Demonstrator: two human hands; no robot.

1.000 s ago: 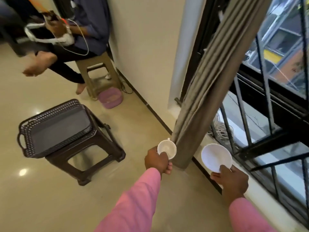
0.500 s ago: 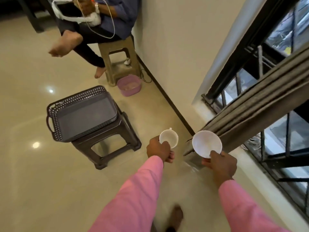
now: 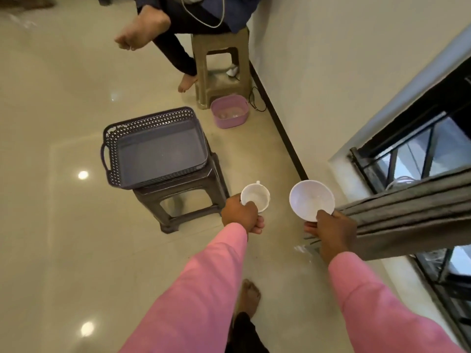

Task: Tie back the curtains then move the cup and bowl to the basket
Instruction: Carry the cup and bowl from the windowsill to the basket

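Observation:
My left hand (image 3: 242,217) grips a small white cup (image 3: 254,197) by its near rim, thumb inside. My right hand (image 3: 331,230) pinches the near edge of a white bowl (image 3: 311,200). Both are held in the air above the floor, side by side. A dark grey lattice basket (image 3: 153,149) sits on a dark brown stool (image 3: 183,200) just left of the cup. The grey curtain (image 3: 407,217) hangs bunched at the right, beside the bowl.
A person sits on a tan stool (image 3: 219,64) at the back, one foot (image 3: 142,29) raised. A pink tub (image 3: 229,112) stands on the floor by the wall. The barred window (image 3: 418,159) is at the right. My bare foot (image 3: 248,296) is on the glossy floor.
The view has swung left and down toward the basket. Both hands with cup and bowl have come away from the curtain and window, closer to the stool.

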